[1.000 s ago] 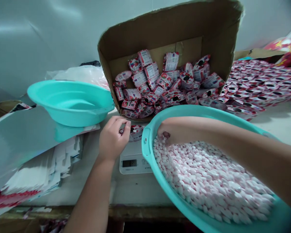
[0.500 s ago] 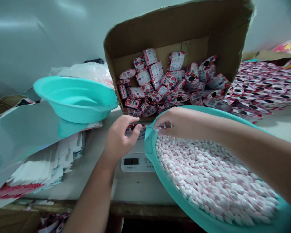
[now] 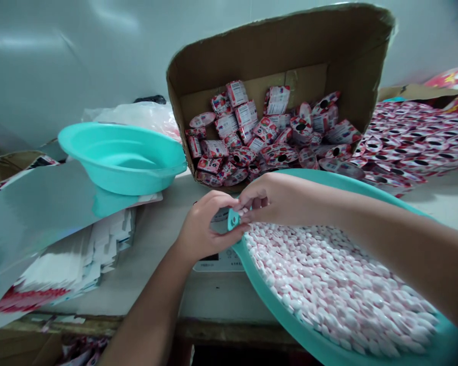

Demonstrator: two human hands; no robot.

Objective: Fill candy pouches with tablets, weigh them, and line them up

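My left hand [image 3: 206, 226] and my right hand [image 3: 265, 197] meet at the near-left rim of a large teal basin [image 3: 328, 176] filled with small pink-and-white candies [image 3: 328, 290]. The right hand's fingers are pinched together, and a few white candies show at their tips. The left hand curls just under them, fingers closed round something I cannot make out. Both hands hover over a small white digital scale [image 3: 221, 263], which they mostly hide.
A tipped cardboard carton [image 3: 275, 46] behind holds several red-and-white packets [image 3: 259, 137]. More flat red wrappers [image 3: 416, 142] spread at the right. An empty teal basin [image 3: 122, 157] sits at the left above a silver sheet [image 3: 34, 203] and stacked flat white cartons [image 3: 72, 264].
My right hand has come out of the candies to the basin's rim. My left hand has moved right from the round container on the scale and closed beneath the right hand's fingers.
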